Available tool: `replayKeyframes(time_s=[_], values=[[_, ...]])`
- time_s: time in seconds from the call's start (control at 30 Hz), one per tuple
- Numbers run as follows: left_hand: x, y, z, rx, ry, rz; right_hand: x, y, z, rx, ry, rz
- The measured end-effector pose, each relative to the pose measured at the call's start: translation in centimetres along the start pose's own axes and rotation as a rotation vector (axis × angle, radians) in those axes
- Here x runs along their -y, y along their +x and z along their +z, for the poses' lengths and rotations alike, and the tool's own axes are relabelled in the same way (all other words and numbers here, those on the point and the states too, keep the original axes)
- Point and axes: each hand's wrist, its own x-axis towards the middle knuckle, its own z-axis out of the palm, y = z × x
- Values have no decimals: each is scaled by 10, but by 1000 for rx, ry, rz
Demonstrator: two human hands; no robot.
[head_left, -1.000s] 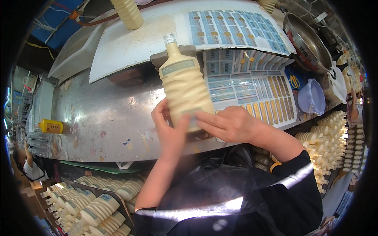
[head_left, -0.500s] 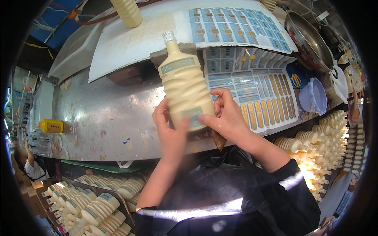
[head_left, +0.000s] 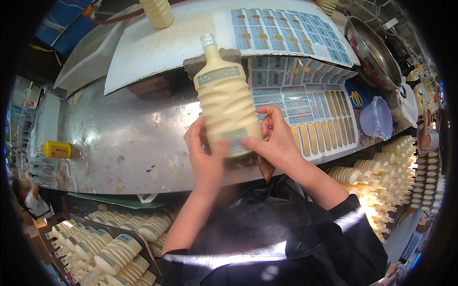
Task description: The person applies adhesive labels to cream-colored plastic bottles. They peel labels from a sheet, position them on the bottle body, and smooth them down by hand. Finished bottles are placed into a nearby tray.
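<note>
A cream bottle (head_left: 225,102) with wavy ridges and a clear threaded neck lies in front of me, its neck pointing away. Its shoulder rests on a dark grey padded support (head_left: 231,56). One label runs across the shoulder, and a small bluish label (head_left: 234,135) sits near the base. My left hand (head_left: 204,148) grips the lower left side, its thumb blurred over the low label. On the lower right side, my right hand (head_left: 273,138) has its thumb pressed on that label's edge and its fingers curled beside the bottle.
Sticker sheets (head_left: 286,35) lie on a white board (head_left: 157,52) and below it on the metal table (head_left: 124,148). A yellow bottle (head_left: 57,149) stands left; a lilac bucket (head_left: 377,118) and large pan (head_left: 374,52) are right. Cream bottles fill racks (head_left: 117,252) on both sides.
The view has shifted slightly. Both hands stay at the bottle's lower end, with the thumbs over the low label; the left thumb is blurred in both frames.
</note>
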Motion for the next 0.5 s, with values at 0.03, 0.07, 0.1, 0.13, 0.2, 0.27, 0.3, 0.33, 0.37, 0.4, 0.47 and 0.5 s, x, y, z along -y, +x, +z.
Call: replayKeyframes(time_s=[0.03,0.07,0.1,0.13,0.2,0.27,0.3,0.33,0.37,0.4,0.47,0.5], values=[[5,0,-3,-11,-74,-21,-2,1,-3,32,103,31],[7,1,-6,-21,-148,-41,-5,4,-7,64,206,62],[7,0,-8,-2,-119,-27,-7,5,-10,92,309,96],[4,0,-10,17,-90,-12,-9,5,-9,104,317,77],[-3,-1,-10,40,-34,23,-13,4,-9,126,334,39],[-11,0,-8,51,20,66,-11,2,-10,140,353,71],[-11,0,-8,52,2,53,-9,2,-11,149,366,86],[-11,-1,-9,54,-17,40,-7,2,-12,159,321,88],[-11,-2,-10,56,-37,27,-4,2,-12,169,276,90],[-9,-2,-9,58,-25,47,-1,2,-11,184,231,93],[-5,-4,-7,63,0,87,15,0,-9,132,53,62],[-5,-4,-5,64,13,79,19,-1,-8,101,-39,48]])
